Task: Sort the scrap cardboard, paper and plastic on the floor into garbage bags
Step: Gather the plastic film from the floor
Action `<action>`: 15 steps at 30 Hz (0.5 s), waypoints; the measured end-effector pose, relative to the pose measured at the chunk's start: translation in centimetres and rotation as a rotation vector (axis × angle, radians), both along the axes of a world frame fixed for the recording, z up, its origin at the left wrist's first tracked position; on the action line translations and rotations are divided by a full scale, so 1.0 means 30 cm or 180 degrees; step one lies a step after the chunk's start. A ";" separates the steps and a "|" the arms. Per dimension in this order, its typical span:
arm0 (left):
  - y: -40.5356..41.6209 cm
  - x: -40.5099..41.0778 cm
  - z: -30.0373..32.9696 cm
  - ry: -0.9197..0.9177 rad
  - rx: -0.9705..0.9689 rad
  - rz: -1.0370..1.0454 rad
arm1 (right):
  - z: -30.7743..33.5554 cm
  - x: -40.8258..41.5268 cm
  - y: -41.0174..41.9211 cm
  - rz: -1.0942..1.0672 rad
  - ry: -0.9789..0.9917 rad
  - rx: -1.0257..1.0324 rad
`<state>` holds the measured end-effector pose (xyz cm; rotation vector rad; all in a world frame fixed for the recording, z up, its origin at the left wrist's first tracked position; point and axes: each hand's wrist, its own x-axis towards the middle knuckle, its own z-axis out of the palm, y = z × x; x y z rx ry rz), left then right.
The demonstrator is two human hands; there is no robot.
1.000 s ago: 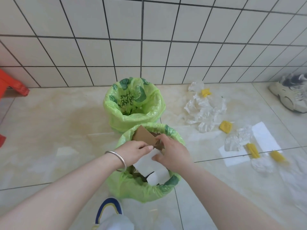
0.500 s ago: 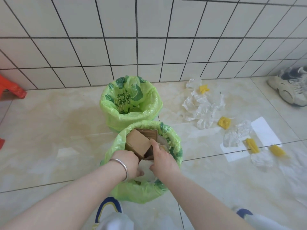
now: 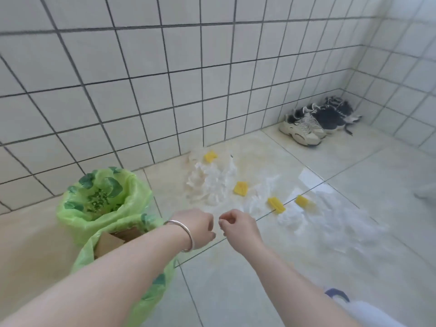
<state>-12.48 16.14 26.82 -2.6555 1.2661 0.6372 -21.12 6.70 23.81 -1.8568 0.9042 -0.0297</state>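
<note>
Your left hand [image 3: 200,228] and right hand [image 3: 237,226] hang empty over the floor [image 3: 236,279], fingers loosely curled. Cardboard [image 3: 107,243] sits in the near green bag [image 3: 151,300]; clear plastic [image 3: 212,182] and yellow pieces [image 3: 240,188] lie near the wall edge.

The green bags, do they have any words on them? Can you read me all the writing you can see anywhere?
Far bag: dark green print inside the rim, too blurred to read.
Near bag: only dark green leaf shapes show, no words to read.
Shoes: no label or brand can be made out.
Yellow pieces, wall tiles: no writing.
So nothing can be quoted.
</note>
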 end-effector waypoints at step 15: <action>-0.550 -0.092 -0.249 0.0938 -0.0292 0.0012 | -0.196 -0.059 -0.467 -0.0603 0.0722 0.0081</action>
